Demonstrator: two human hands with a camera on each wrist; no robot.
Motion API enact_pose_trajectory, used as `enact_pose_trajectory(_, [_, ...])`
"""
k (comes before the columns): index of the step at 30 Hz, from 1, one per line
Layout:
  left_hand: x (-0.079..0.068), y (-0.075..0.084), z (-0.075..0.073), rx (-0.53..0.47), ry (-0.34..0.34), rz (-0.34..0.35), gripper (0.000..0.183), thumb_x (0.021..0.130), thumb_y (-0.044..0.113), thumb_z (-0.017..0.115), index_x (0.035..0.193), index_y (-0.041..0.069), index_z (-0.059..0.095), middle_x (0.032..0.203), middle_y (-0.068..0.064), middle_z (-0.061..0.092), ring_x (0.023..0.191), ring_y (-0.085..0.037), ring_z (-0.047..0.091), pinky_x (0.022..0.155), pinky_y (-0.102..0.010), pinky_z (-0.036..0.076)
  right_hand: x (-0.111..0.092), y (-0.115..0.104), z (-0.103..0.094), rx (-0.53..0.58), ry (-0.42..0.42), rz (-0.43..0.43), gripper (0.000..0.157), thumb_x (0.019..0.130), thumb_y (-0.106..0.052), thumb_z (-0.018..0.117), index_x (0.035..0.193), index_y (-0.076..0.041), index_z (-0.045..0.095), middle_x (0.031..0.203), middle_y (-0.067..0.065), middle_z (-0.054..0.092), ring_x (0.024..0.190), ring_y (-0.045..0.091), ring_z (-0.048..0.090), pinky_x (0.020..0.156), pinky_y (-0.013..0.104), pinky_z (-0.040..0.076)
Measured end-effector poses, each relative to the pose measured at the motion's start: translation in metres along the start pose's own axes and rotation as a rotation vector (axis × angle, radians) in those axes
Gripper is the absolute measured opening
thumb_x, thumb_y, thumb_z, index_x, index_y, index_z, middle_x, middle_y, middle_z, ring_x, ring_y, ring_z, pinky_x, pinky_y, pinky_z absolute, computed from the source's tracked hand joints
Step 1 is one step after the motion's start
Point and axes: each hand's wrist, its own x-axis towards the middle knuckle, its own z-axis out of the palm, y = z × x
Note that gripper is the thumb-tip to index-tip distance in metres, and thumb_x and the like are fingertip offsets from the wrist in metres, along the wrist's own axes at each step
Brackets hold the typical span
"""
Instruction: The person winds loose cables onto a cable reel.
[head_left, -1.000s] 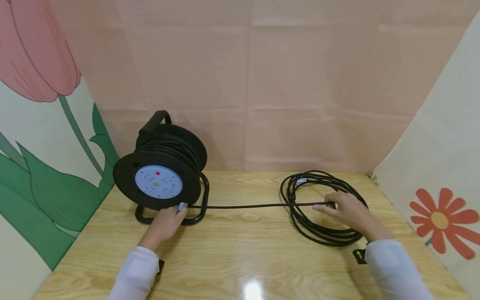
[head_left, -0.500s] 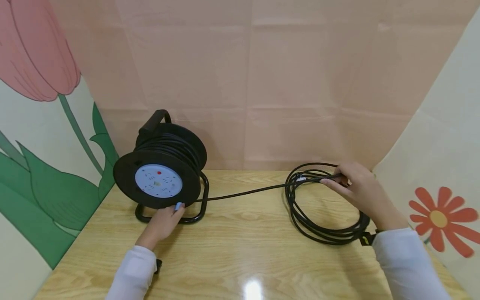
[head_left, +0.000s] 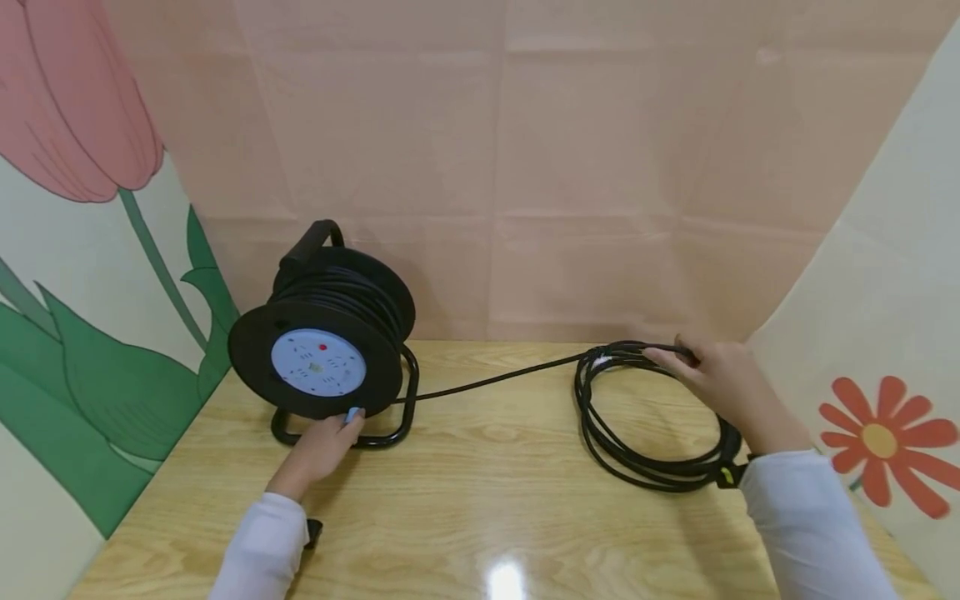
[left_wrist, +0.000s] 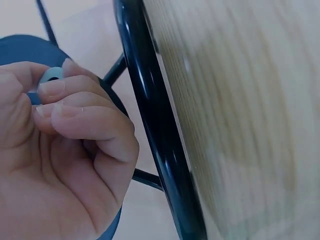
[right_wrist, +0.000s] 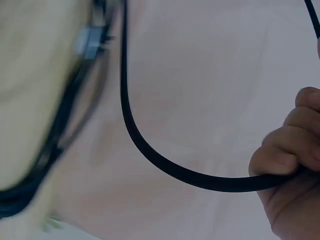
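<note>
I count two hands on my head view, set well apart, one at each side of the table. The left hand has its fingers curled round one blue knob at the near edge of the reel; the left wrist view shows that grip close up. The right hand pinches the black cord at the far right of the one coil. My right wrist view shows the cord bending in a curve to those fingers.

There is one reel, on the left of the table. I make out two discs with many turns wound between them, too tight for me to count. It has one handle on top, one tube stand below, and one pale panel on the near disc, bearing one red dot. A single run of cord crosses from the reel to the coil, which lies on the right in several turns, with one white tag on its far side.

I see two white sleeves, one tulip pictured at far left and one red flower at right.
</note>
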Motion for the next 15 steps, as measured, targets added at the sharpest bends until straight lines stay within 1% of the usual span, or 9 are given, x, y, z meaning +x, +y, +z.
enact_pose_trajectory(1, [0.0, -0.001, -0.001, -0.013, 0.0, -0.011, 0.066, 0.109, 0.05, 0.026, 0.131, -0.002, 0.061, 0.119, -0.018, 0.066, 0.117, -0.04, 0.058, 0.099, -0.056, 0.042, -0.003, 0.004, 0.005, 0.024, -0.051, 0.047, 0.043, 0.095, -0.039, 0.071, 0.069, -0.018, 0.043, 0.057, -0.005, 0.033, 0.048, 0.012, 0.031, 0.052, 0.03, 0.031])
enact_pose_trajectory(3, [0.001, -0.003, -0.002, -0.075, -0.004, -0.044, 0.064, 0.108, 0.052, 0.027, 0.116, 0.002, 0.067, 0.095, -0.009, 0.066, 0.094, -0.031, 0.063, 0.084, -0.05, 0.049, -0.008, 0.01, 0.014, 0.061, -0.178, 0.154, 0.045, 0.099, -0.049, 0.06, 0.071, -0.016, 0.048, 0.059, -0.003, 0.039, 0.051, 0.014, 0.036, 0.055, 0.032, 0.034])
enact_pose_trajectory(5, [0.002, -0.005, -0.003, -0.174, -0.015, -0.066, 0.062, 0.107, 0.051, 0.03, 0.103, 0.002, 0.067, 0.079, -0.005, 0.059, 0.074, -0.024, 0.059, 0.068, -0.041, 0.049, -0.012, 0.012, 0.021, 0.091, -0.287, 0.236, 0.05, 0.102, -0.055, 0.049, 0.076, -0.012, 0.05, 0.062, 0.002, 0.042, 0.054, 0.018, 0.038, 0.056, 0.035, 0.035])
enact_pose_trajectory(7, [0.003, -0.006, -0.004, -0.294, -0.033, -0.085, 0.058, 0.107, 0.05, 0.033, 0.097, 0.002, 0.064, 0.068, -0.002, 0.049, 0.06, -0.017, 0.047, 0.057, -0.033, 0.043, -0.015, 0.013, 0.027, 0.117, -0.364, 0.283, 0.052, 0.103, -0.057, 0.043, 0.082, -0.01, 0.05, 0.065, 0.004, 0.043, 0.056, 0.02, 0.039, 0.056, 0.036, 0.035])
enact_pose_trajectory(9, [0.002, -0.008, -0.005, -0.402, -0.055, -0.093, 0.056, 0.107, 0.048, 0.037, 0.098, -0.001, 0.063, 0.064, -0.001, 0.042, 0.055, -0.015, 0.04, 0.053, -0.029, 0.04, -0.017, 0.015, 0.032, 0.127, -0.395, 0.296, 0.053, 0.104, -0.057, 0.04, 0.085, -0.009, 0.051, 0.066, 0.006, 0.044, 0.057, 0.021, 0.04, 0.057, 0.038, 0.035])
enact_pose_trajectory(10, [0.002, -0.01, -0.005, -0.444, -0.066, -0.094, 0.056, 0.107, 0.047, 0.038, 0.1, -0.003, 0.063, 0.065, -0.001, 0.042, 0.056, -0.014, 0.04, 0.054, -0.029, 0.041, -0.019, 0.015, 0.035, 0.126, -0.387, 0.288, 0.054, 0.104, -0.056, 0.041, 0.086, -0.007, 0.054, 0.068, 0.01, 0.048, 0.057, 0.026, 0.044, 0.058, 0.04, 0.039])
enact_pose_trajectory(11, [0.001, -0.011, -0.006, -0.478, -0.075, -0.097, 0.056, 0.107, 0.046, 0.039, 0.102, -0.004, 0.062, 0.066, -0.001, 0.043, 0.057, -0.014, 0.041, 0.055, -0.029, 0.043, -0.02, 0.016, 0.038, 0.122, -0.38, 0.283, 0.055, 0.104, -0.055, 0.043, 0.092, -0.005, 0.059, 0.072, 0.015, 0.055, 0.061, 0.03, 0.052, 0.061, 0.044, 0.044])
enact_pose_trajectory(13, [0.0, -0.013, -0.007, -0.551, -0.09, -0.116, 0.055, 0.106, 0.045, 0.042, 0.105, -0.006, 0.062, 0.068, -0.001, 0.044, 0.059, -0.014, 0.043, 0.058, -0.03, 0.046, -0.022, 0.017, 0.042, 0.107, -0.375, 0.288, 0.063, 0.103, -0.057, 0.044, 0.111, 0.001, 0.066, 0.093, 0.026, 0.066, 0.081, 0.043, 0.063, 0.075, 0.055, 0.049])
enact_pose_trajectory(15, [-0.001, -0.016, -0.007, -0.621, -0.1, -0.143, 0.055, 0.105, 0.045, 0.045, 0.107, -0.007, 0.062, 0.071, -0.001, 0.045, 0.062, -0.013, 0.044, 0.061, -0.03, 0.048, -0.024, 0.017, 0.044, 0.091, -0.371, 0.298, 0.073, 0.102, -0.06, 0.044, 0.129, 0.006, 0.061, 0.118, 0.031, 0.064, 0.106, 0.052, 0.06, 0.091, 0.065, 0.043])
